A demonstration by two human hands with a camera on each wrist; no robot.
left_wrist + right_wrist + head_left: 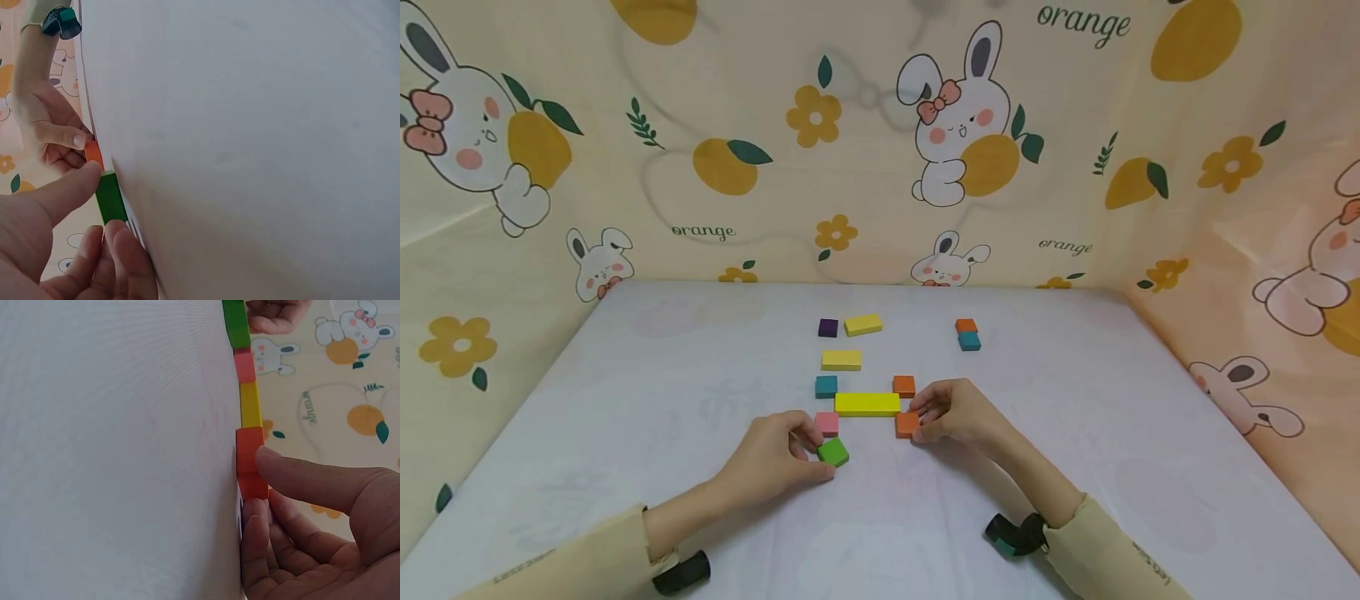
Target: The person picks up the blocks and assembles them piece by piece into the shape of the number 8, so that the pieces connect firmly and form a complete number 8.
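Note:
My left hand (775, 454) pinches a green block (833, 452) between thumb and fingers, the block turned at an angle just below a pink block (827, 424). In the left wrist view, the thumb and fingertips sit at opposite ends of it. My right hand (958, 412) holds an orange block (907, 426) at its right side, thumb against one edge in the right wrist view. A long yellow block (867, 405) lies between the hands. A second orange block (903, 386) sits above its right end, and a teal block (826, 387) above its left end.
Farther back lie a yellow block (841, 360), another yellow block (863, 325) and a dark purple block (828, 327). To their right, an orange block (966, 325) stands against a blue block (969, 342). A patterned cloth (865, 183) rises behind the white table (625, 400).

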